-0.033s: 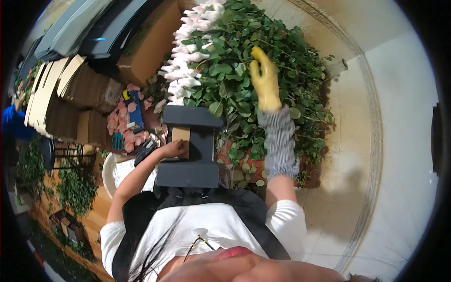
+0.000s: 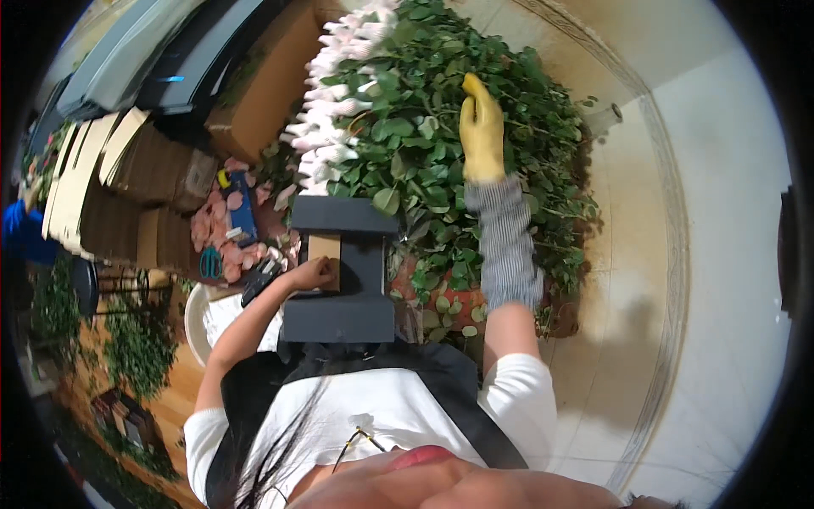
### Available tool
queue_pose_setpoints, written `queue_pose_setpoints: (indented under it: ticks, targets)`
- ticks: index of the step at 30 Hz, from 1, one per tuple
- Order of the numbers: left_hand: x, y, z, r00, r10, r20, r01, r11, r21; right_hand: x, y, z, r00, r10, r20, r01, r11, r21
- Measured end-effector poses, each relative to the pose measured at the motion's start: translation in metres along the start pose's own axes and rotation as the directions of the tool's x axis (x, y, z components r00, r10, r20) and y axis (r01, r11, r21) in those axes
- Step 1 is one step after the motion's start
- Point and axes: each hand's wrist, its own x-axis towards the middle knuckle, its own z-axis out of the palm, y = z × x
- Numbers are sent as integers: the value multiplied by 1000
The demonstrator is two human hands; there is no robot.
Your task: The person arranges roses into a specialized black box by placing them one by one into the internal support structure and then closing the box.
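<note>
My bare left hand (image 2: 314,273) is closed, its fingers curled over a strip of brown cardboard (image 2: 324,248). What it grips, if anything, is hidden. The cardboard lies in a dark grey stand (image 2: 339,318) with a raised block at each end. My right hand (image 2: 483,140) wears a yellow glove and a striped grey sleeve. It reaches over a big heap of leafy green flower stems (image 2: 407,161). Thumb and fingers are drawn close together at the leaves; anything between them is too small to make out. White-and-pink netted flower heads (image 2: 326,110) line the heap's left edge.
Left of the stand lie pink petals (image 2: 212,225), teal-handled scissors (image 2: 211,263), a blue box (image 2: 243,212) and a black tool (image 2: 261,278). A white bin (image 2: 197,327) stands below them. Stacked flat cardboard (image 2: 127,187) is farther left, near a blue-sleeved person (image 2: 24,225). A wall is at right.
My gloved right hand's thumb and fingers have come closer together, and the hand has shifted slightly up. The left hand stays on the cardboard.
</note>
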Motion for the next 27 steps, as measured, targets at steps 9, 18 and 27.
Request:
queue_pose_setpoints:
  ticks: [9, 18, 27]
  targets:
    - [-10, -22, 5, 999, -20, -47, 20, 1000, 3, 85, 23, 22, 959, -281, -26, 210, 771, -602]
    - [12, -4, -3, 997, 8, 74, -10, 1000, 20, 3, 112, -139, 998, -55, 16, 50, 707, -706]
    - [11, -3, -7, 981, -66, 181, 56, 996, 62, -23, 16, -6, 882, -469, 44, 461, 840, -287]
